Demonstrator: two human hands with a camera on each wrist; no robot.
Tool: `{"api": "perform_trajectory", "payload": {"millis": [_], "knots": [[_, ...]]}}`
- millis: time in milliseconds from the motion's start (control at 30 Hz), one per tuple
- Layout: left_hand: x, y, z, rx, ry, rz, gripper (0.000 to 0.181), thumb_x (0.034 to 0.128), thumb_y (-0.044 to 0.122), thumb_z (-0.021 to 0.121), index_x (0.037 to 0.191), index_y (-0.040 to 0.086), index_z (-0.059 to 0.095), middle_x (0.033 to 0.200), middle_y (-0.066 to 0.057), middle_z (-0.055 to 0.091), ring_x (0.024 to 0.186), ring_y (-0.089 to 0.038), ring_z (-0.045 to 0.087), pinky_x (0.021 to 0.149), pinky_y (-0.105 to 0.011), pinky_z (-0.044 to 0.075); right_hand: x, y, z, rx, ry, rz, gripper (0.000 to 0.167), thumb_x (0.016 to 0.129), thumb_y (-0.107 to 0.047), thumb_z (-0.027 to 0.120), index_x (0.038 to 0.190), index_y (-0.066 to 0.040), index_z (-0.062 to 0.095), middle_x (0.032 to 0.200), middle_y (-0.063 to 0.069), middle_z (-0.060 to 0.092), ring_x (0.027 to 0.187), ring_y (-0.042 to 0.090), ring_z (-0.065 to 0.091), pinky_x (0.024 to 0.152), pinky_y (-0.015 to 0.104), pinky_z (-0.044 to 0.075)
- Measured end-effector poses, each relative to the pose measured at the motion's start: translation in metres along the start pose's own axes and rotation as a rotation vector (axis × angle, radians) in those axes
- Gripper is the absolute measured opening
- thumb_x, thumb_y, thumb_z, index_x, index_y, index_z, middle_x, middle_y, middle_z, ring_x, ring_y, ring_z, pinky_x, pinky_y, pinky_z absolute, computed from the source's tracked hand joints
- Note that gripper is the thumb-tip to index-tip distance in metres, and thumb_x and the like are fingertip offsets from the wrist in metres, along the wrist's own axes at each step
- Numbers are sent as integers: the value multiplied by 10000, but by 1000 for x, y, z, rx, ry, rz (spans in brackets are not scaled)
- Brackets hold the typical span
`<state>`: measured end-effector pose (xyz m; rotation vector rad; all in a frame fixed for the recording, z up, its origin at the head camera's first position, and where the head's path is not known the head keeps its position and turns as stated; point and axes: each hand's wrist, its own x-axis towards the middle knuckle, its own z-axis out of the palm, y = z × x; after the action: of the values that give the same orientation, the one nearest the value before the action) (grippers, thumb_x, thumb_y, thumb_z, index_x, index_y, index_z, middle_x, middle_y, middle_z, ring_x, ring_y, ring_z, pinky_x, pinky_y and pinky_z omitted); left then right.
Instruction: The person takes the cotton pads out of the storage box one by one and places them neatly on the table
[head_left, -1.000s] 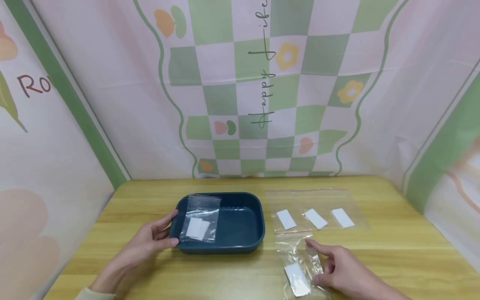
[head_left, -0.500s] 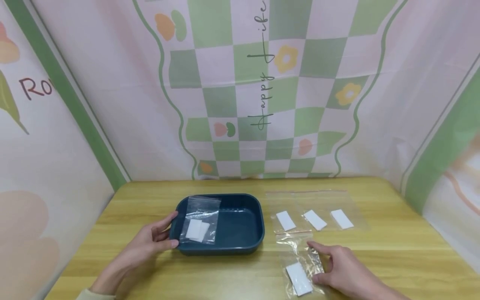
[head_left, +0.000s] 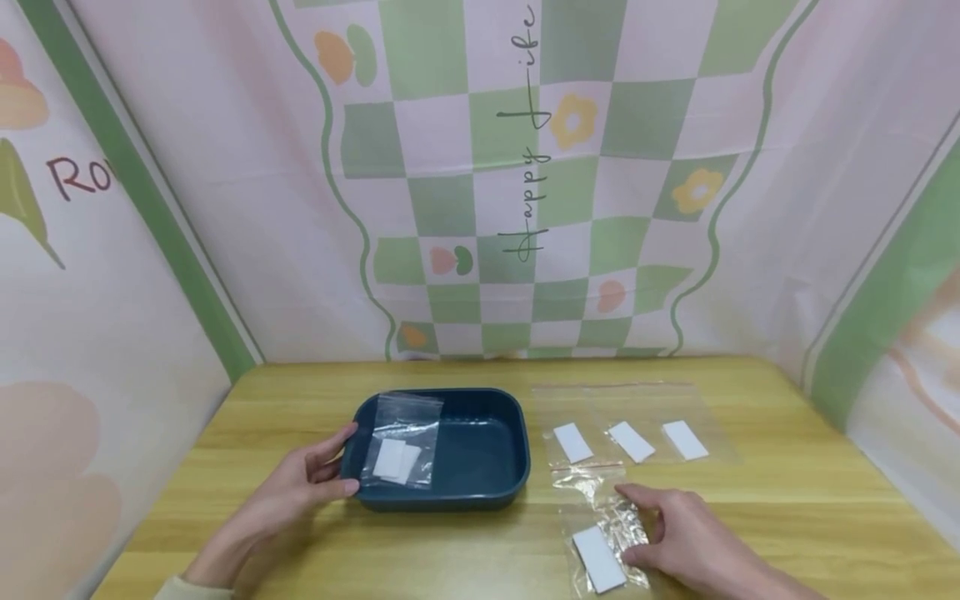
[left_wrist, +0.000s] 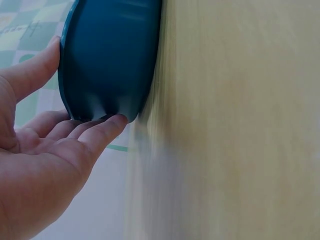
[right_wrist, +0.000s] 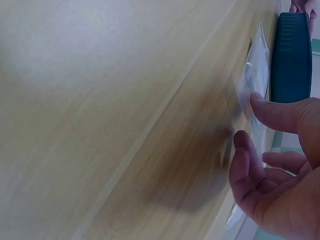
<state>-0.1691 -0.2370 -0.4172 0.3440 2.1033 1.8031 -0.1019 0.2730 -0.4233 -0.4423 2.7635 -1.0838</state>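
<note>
My left hand (head_left: 296, 483) grips the left end of a dark teal rectangular tray (head_left: 483, 454). In the left wrist view its thumb is on the tray's rim and the fingers lie against the end wall. Inside the tray, on the left, is a clear zip-lock bag (head_left: 408, 417) with white cards in it. My right hand (head_left: 686, 533) has thumb and index finger on the right side of another clear zip-lock bag (head_left: 592, 492). Its film crinkles between the two fingertips. A white card (head_left: 599, 558) shows in this bag, which lies on the table before the tray's right end.
Behind the right hand, clear zip-lock bags (head_left: 592, 400) lie flat in a row, showing three white cards (head_left: 630, 442). The wooden table (head_left: 285, 400) ends at a patterned cloth backdrop (head_left: 502, 300).
The bag at my right hand has shifted slightly right and its film is more crinkled. My right thumb and index finger have closed in a little. The left hand and tray stay put.
</note>
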Motion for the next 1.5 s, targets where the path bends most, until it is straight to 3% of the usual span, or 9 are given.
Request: {"api": "perform_trajectory", "payload": {"millis": [167, 333, 433, 533, 633, 867, 1000, 1233, 1500], "knots": [[1, 0, 0, -10, -3, 10, 848, 973, 60, 753, 1649, -5, 245, 1663, -305, 189, 1463, -525, 331, 1066, -331, 502, 0, -1, -2, -37, 11, 16, 845, 749, -275, 941, 1417, 102, 585, 711, 21, 647, 508, 36, 438, 498, 253, 455], [1, -1, 0, -9, 3, 4, 844, 972, 54, 752, 1649, 1, 252, 1662, -306, 196, 1461, -524, 339, 1062, -333, 506, -5, -3, -4, -124, 54, 9, 733, 773, -300, 923, 1356, 54, 655, 1256, 235, 715, 499, 33, 399, 634, 258, 516], [1, 0, 0, -5, 3, 2, 845, 971, 55, 754, 1649, 1, 254, 1664, -307, 191, 1461, -525, 340, 1062, -339, 509, -6, -3, -4, -124, 63, -39, 623, 851, -297, 878, 1334, 39, 674, 974, 81, 751, 500, 18, 410, 532, 231, 464], [1, 0, 0, 0, 3, 4, 846, 969, 53, 756, 1648, -5, 254, 1665, -308, 185, 1460, -529, 337, 1060, -338, 510, -3, -4, -4, -91, 70, -90, 497, 921, -245, 826, 1301, 47, 694, 669, -115, 573, 503, -9, 420, 428, 223, 414], [1, -1, 0, -1, -1, 9, 849, 968, 47, 755, 1645, -16, 248, 1662, -312, 184, 1458, -535, 331, 1059, -334, 510, 2, -7, -6, -75, 90, -117, 389, 939, -178, 804, 1239, 58, 725, 579, -167, 502, 483, -17, 437, 395, 232, 426], [0, -1, -1, -6, -10, 14, 844, 974, 41, 746, 1645, -22, 238, 1662, -314, 179, 1459, -533, 331, 1059, -329, 509, 21, -33, -21, -116, 152, -182, 179, 890, -78, 813, 1065, -40, 804, 863, -65, 745, 545, -3, 513, 437, 236, 460], [1, -1, -1, -6, -18, 21, 841, 980, 40, 740, 1646, -24, 230, 1665, -315, 169, 1465, -533, 315, 1066, -320, 500, 41, -59, -28, -156, 160, -231, 93, 911, -117, 812, 1003, -106, 817, 809, -136, 703, 572, -6, 530, 489, 226, 479], [1, 0, -1, -1, -13, 14, 844, 980, 48, 745, 1646, -23, 232, 1669, -306, 171, 1471, -528, 305, 1068, -306, 493, 80, -108, -26, -142, 32, -218, 170, 959, -208, 775, 1076, -88, 803, 800, -132, 672, 623, 24, 580, 545, 244, 515], [2, 0, -1, -10, -10, 13, 839, 979, 29, 738, 1645, -27, 231, 1682, -290, 147, 1475, -527, 295, 1069, -302, 491, 140, -143, 1, -220, -65, -353, 198, 929, -177, 818, 1074, -42, 808, 795, -71, 698, 644, 39, 589, 641, 263, 550]]}}
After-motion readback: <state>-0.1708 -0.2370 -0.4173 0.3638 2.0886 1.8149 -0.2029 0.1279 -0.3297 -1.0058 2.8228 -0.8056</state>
